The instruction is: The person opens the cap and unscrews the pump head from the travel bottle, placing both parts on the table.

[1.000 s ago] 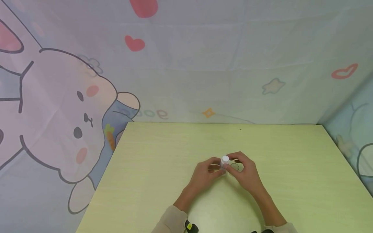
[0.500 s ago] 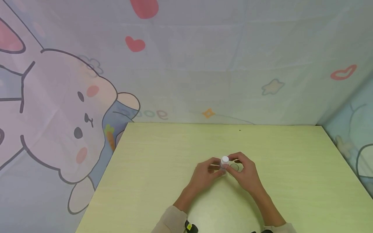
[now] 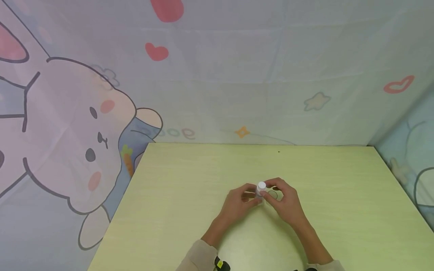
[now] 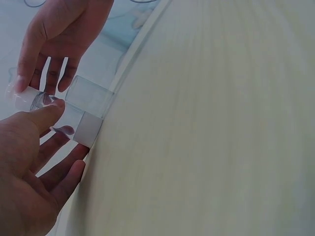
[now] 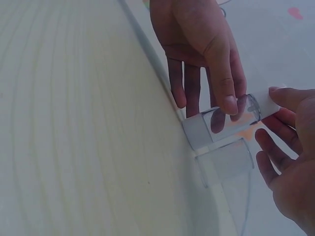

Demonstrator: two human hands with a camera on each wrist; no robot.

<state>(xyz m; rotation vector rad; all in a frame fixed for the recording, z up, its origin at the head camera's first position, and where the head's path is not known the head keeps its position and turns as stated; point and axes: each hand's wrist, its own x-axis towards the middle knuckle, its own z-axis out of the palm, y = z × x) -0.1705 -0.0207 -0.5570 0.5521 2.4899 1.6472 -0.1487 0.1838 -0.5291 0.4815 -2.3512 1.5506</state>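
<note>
A small clear bottle [image 4: 68, 114] with a white base and a white top [image 3: 262, 185] stands upright on the table between my hands. My left hand [image 3: 237, 203] grips its clear body, thumb on the near side and fingers behind. My right hand [image 3: 288, 203] pinches the white top between thumb and forefinger, its other fingers held loosely apart. Right beside the bottle, under the right hand, stands a clear open-topped cylinder [image 5: 227, 163] that looks like a cap; neither hand holds it. The fingers behind the bottle show through its clear wall in the right wrist view.
The pale wood-grain table [image 3: 190, 169] reaches back to a printed cloth backdrop [image 3: 237, 75] with a cartoon rabbit, hearts and stars. A tiny dark speck [image 3: 279, 151] lies near the table's far edge. Another cloth hangs along the right side.
</note>
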